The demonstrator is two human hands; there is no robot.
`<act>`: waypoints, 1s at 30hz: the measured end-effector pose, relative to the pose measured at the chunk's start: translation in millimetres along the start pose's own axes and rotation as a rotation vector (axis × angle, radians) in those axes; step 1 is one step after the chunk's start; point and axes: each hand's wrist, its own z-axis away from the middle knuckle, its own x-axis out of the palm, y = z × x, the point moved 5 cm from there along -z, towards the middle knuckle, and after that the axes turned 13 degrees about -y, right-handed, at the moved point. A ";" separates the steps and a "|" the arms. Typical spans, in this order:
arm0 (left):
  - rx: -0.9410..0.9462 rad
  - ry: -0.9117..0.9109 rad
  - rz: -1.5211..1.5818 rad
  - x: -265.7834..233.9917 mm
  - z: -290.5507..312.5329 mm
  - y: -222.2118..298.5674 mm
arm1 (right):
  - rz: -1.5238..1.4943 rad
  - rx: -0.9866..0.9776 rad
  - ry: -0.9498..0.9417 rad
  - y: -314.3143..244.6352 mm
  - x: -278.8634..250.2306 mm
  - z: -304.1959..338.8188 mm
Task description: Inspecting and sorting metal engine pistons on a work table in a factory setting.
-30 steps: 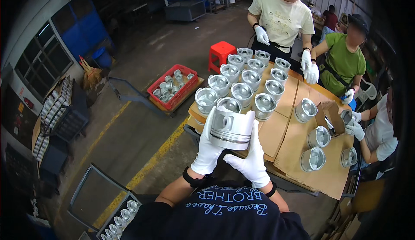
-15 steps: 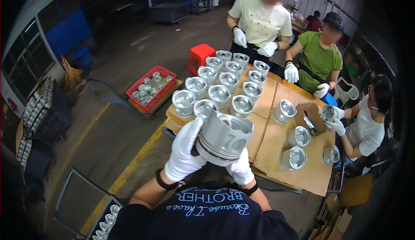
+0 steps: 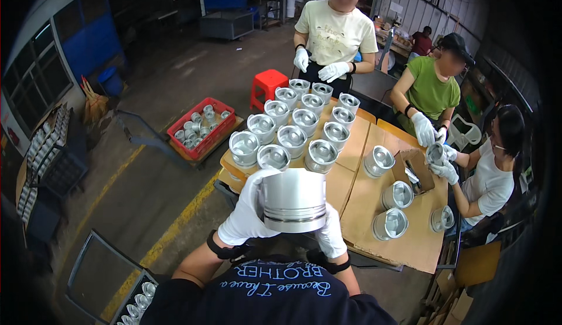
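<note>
A large silver engine piston [image 3: 294, 196] is held up close in front of my chest, its grooved ring end lowest. My left hand [image 3: 248, 209], in a white glove, wraps round its left side. On the other side my right hand [image 3: 331, 231], gloved too, presses against the piston's lower right; part of its fingers is hidden behind the metal. Just beyond stands a cardboard-covered table [image 3: 345, 176] with rows of similar pistons [image 3: 274, 157] at its left part. Several more pistons [image 3: 391, 224] stand spread out on the right part.
An open cardboard box [image 3: 422, 180] sits on the table's right side. Across it, three co-workers in white gloves stand or sit; two reach to one piston [image 3: 435, 153]. A red crate [image 3: 202, 127] of pistons, a red stool [image 3: 268, 85] and a metal cart frame [image 3: 108, 266] are leftward.
The piston in my hands has turned, so its smooth side and ring grooves now face me. The co-worker in green has reached to the piston held by the person in white.
</note>
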 end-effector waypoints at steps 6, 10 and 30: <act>-0.009 0.026 0.050 2.2 3.8 -6.9 | 1.104 -0.615 0.133 -72.8 45.7 17.8; -0.231 -0.014 0.266 -7.4 9.1 -41.9 | 1.280 -0.783 0.010 -86.3 79.2 26.5; 0.264 -0.149 -0.850 22.8 -24.3 43.8 | 0.837 -0.527 0.149 -48.5 43.5 -4.5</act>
